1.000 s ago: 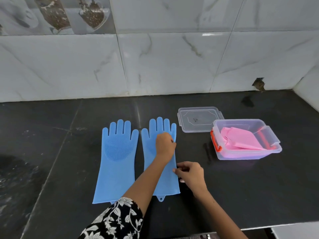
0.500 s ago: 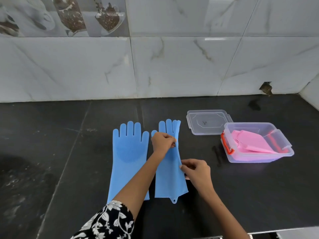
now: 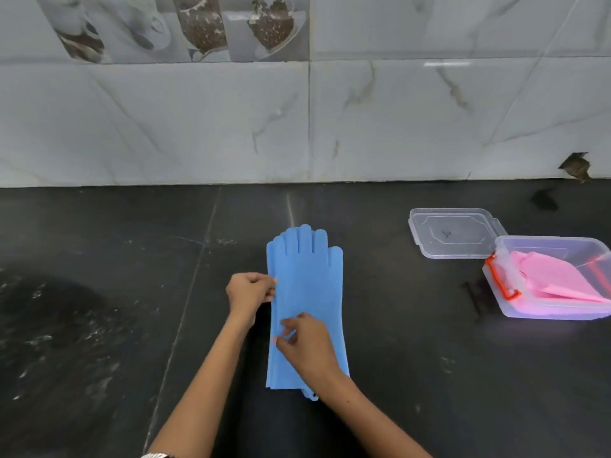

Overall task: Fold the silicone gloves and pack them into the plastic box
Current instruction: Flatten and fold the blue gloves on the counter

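Two blue silicone gloves (image 3: 305, 279) lie stacked one on top of the other on the dark counter, fingers pointing at the wall. My left hand (image 3: 249, 290) pinches the stack's left edge near the palm. My right hand (image 3: 305, 345) rests on the cuff part, fingers pinching the top glove. At the right stands the clear plastic box (image 3: 506, 304) with orange latches; folded pink gloves (image 3: 555, 280) lie inside it.
The box's clear lid (image 3: 453, 233) lies flat on the counter behind and left of the box. A marble-tiled wall (image 3: 297, 120) bounds the back of the dark counter (image 3: 99, 325). The counter shows pale smears at the left.
The right-hand glove has been flipped over to the left onto the other glove, so the two now lie stacked. Both hands moved left with it. The view shifted, putting the box further right.
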Motion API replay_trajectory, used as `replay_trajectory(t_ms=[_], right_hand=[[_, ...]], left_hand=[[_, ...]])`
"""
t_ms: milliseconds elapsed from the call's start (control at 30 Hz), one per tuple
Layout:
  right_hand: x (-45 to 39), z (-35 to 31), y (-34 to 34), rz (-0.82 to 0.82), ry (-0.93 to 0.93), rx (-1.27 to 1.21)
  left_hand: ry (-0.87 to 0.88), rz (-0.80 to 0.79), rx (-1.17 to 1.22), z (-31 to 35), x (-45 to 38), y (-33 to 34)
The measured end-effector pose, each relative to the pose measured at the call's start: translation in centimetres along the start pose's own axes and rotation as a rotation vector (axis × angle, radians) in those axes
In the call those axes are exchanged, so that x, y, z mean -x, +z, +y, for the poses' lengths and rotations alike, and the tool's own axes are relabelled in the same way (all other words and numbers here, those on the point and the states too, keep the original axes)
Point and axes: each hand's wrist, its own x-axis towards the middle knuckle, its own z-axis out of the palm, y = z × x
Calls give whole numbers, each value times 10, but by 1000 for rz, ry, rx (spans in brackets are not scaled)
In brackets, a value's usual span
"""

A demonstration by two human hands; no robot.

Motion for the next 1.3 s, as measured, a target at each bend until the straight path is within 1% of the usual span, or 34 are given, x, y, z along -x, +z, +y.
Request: replay_trajectory(t_ms=[33,100,200,267,333,400,533,733,867,933,1000,1067,1133,1233,1300], right_hand=[[1,2,4,-16,13,18],[1,9,0,12,20,33],[-6,23,-27,161,14,38],[-15,33,-46,294,47,8],[-25,43,-59,375,88,18],[-39,48,-65,404,126,15],[-78,43,-71,441,229,-106],[-114,36,-79,405,243,-208],[-118,32,-81,442,152,-275],[-120,32,-78,468,169,-234],[-119,36,-75,411,204,-157],[-115,40,-75,345,189,-110],[-107,40,-78,337,158,-89],[-79,42,-82,321,128,-50],[-52,48,-81,266,110,-12]], left_hand=[[13,22,-9,-8,1,-1],[97,61,-52,-16,1,1],[193,53,-143,-17,0,4],[219,65,-187,-17,1,6],[236,95,-228,-16,2,7],[248,108,-233,-16,1,9],[277,121,-234,-10,-10,12],[263,119,-265,4,-27,22],[290,146,-222,-5,-27,20],[292,173,-199,-7,-27,19],[292,185,-185,-9,-28,19],[302,181,-180,-9,-29,18],[295,175,-172,-9,-29,16],[247,128,-146,-7,-22,9],[246,92,-184,-8,-10,-1]])
